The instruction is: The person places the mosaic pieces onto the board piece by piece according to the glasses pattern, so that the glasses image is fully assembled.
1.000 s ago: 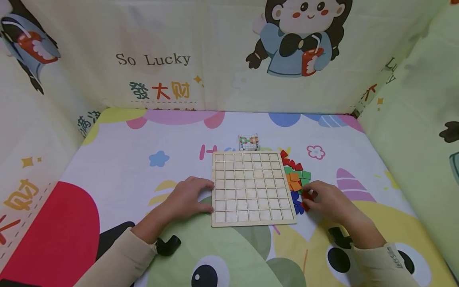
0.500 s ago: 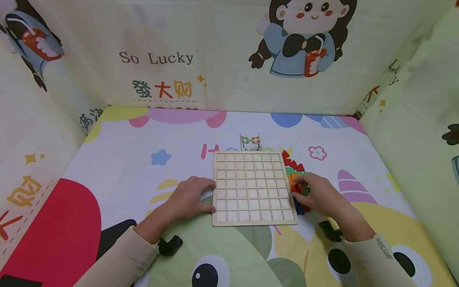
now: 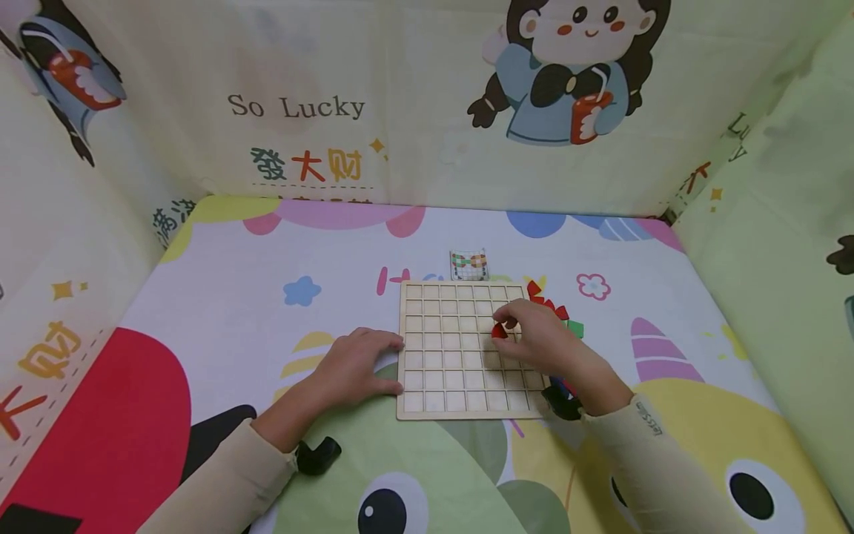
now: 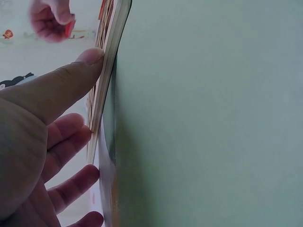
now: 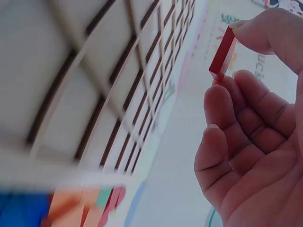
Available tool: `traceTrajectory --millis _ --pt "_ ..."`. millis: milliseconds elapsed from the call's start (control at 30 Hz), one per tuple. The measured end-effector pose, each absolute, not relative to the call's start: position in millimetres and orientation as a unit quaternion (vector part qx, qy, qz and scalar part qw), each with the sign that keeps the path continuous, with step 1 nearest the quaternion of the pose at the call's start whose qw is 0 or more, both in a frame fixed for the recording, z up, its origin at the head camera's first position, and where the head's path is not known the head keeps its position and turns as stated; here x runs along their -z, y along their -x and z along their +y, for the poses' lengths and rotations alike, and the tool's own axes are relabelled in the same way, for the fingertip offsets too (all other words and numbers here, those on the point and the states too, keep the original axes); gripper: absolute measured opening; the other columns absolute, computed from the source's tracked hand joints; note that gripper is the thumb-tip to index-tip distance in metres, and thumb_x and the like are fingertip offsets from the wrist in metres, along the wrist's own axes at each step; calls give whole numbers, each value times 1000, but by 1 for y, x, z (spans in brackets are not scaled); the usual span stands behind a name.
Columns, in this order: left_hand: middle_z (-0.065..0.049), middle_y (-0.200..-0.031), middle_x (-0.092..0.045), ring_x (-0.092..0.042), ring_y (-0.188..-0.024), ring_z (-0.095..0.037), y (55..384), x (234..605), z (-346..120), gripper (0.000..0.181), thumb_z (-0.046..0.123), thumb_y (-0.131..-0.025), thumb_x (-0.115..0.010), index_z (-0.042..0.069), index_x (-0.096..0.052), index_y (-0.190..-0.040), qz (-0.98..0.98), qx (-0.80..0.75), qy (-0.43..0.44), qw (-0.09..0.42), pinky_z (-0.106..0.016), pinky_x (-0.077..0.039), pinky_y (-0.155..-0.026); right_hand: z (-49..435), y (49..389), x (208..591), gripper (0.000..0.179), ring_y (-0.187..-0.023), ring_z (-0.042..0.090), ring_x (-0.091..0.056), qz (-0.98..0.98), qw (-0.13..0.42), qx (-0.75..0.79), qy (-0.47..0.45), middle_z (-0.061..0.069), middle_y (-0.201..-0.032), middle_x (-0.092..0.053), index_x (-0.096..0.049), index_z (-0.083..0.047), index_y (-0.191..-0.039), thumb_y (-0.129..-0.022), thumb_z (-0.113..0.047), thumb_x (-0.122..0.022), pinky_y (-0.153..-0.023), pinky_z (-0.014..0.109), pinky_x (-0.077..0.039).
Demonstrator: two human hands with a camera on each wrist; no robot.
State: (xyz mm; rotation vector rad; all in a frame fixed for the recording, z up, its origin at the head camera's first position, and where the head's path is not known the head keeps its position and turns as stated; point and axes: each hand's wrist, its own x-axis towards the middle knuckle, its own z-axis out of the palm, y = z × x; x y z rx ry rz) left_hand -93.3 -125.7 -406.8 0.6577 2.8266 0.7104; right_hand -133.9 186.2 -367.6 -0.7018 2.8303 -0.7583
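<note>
One gridded wooden board (image 3: pixel 452 413), lying flat on a printed cloth (image 3: pixel 227 297), with the left hand (image 3: pixel 363 363) at its left edge, fingers loosely extended, unclenched, thumb touching the rim. One small red piece (image 5: pixel 223 54), pinched between the thumb and fingertips of the right hand (image 3: pixel 539 337), held raised over the right part of the grid, apart from it. Also: a small patterned card (image 3: pixel 470 265) just beyond the far edge; along the right edge, loose red pieces (image 3: pixel 561 313), a green piece (image 3: pixel 576 328), orange pieces (image 5: pixel 71 203) and blue pieces (image 5: pixel 21 210).
</note>
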Motion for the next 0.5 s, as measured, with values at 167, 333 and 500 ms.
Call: traceTrajectory --millis 167,333,500 --pt "-4 -131 -63 -52 -124 -29 93 406 -125 65 37 -76 -88 12 -64 -131 944 -238 -214 80 -52 -42 -100 165 142 369 31 -95 25 -59 932 99 260 232 6 -101 -63 -65 1 -112 -88 -17 -76 -82 38 -53" --pt "-4 -131 -62 -52 -124 -29 93 404 -125 64 37 -77 -88 12 -64 -131 944 -237 -211 86 -51 -41 -101 144 153 374 28 -94 24 -57 927 104 265 246 6 -102 -63 -65 0 -111 -89 -16 -73 -84 38 -52" --pt "-3 -132 -62 -51 -124 -29 93 405 -125 63 37 -77 -87 13 -64 -131 944 -240 -209 91 -51 -41 -101 124 163 378 28 -91 23 -57 926 104 263 248 7 -100 -63 -66 0 -111 -89 -17 -73 -84 37 -51"
